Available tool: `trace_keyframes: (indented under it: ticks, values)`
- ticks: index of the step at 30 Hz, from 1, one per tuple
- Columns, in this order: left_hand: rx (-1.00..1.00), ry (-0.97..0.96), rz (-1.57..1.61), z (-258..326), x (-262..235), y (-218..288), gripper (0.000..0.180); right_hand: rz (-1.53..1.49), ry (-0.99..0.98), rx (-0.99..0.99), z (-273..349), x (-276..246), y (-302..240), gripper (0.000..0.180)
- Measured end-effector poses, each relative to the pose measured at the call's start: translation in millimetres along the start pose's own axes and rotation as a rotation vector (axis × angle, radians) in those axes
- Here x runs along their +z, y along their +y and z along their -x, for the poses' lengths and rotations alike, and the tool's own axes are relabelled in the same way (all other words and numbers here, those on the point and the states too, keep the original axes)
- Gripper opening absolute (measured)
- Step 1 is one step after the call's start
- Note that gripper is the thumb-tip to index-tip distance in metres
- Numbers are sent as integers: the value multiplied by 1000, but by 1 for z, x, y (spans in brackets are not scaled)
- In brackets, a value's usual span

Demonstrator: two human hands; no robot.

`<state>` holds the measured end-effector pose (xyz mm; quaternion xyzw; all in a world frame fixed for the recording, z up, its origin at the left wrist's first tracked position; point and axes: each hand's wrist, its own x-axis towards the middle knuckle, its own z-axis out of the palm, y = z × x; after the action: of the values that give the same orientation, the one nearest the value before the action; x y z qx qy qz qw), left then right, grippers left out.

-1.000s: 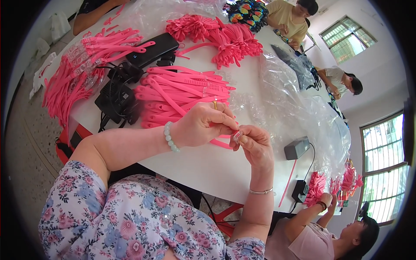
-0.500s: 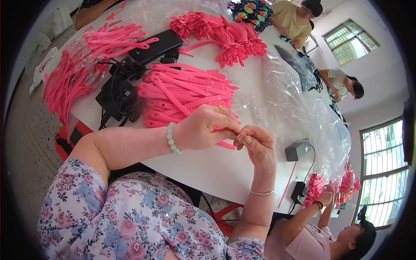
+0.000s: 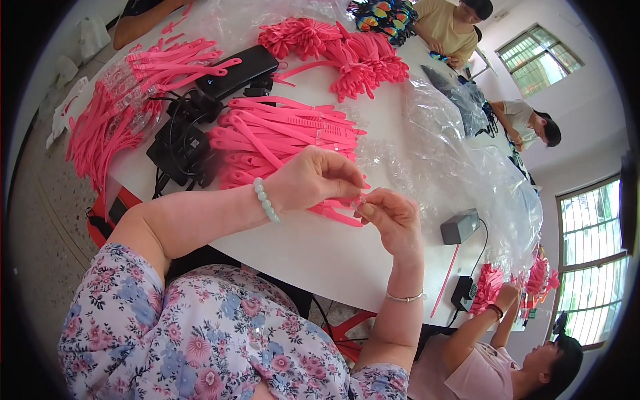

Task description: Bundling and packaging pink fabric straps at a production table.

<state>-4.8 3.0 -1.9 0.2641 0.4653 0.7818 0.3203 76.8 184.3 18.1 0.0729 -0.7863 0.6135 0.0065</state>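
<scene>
My left hand (image 3: 315, 179) and my right hand (image 3: 392, 219) meet above the near edge of the table. Between their pinched fingertips is a small clear plastic buckle (image 3: 359, 201), partly covered by the fingers. Pink strap ends (image 3: 339, 213) show just below my left hand; whether it holds one of them I cannot tell. Right behind that hand lies a pile of pink rubber straps (image 3: 287, 137), some with clear buckles on them. Loose clear plastic pieces (image 3: 383, 160) are scattered beyond my right hand.
More pink straps with clear buckles (image 3: 123, 100) lie at the left, beside black adapters with cables (image 3: 183, 150) and a black box (image 3: 240, 70). Bundled pink straps (image 3: 347, 57) sit farther back. Clear plastic sheeting (image 3: 460, 160) and a grey block (image 3: 460, 227) are at right. Several people work around the table.
My fingertips have shifted slightly left and up, and my left hand has turned a little. The clear buckle between them shows less pink than before.
</scene>
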Motion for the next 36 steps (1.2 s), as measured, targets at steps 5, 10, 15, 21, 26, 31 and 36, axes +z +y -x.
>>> trace_keyframes:
  ticks: [5,10,15,21,26,31,36]
  values:
    - [456,40,-529,-4,-3,-1,12,39,47,33,-2,3,0,5]
    - [581,1,-1078,2,-1,6,16,94,50,-7,-2,5,0,7]
    - [697,-73,-943,1,-1,-3,12,62,9,53,-2,6,1,7]
    - [676,7,-788,6,9,1,11,-77,-49,100,-4,-5,3,11]
    - [423,67,-671,7,10,12,21,-82,-50,126,-5,-6,0,16]
    - [359,61,-665,-2,5,4,30,-153,-71,189,-3,-5,3,17]
    - [262,-31,-646,-1,5,-1,33,-246,-90,135,-3,6,1,21]
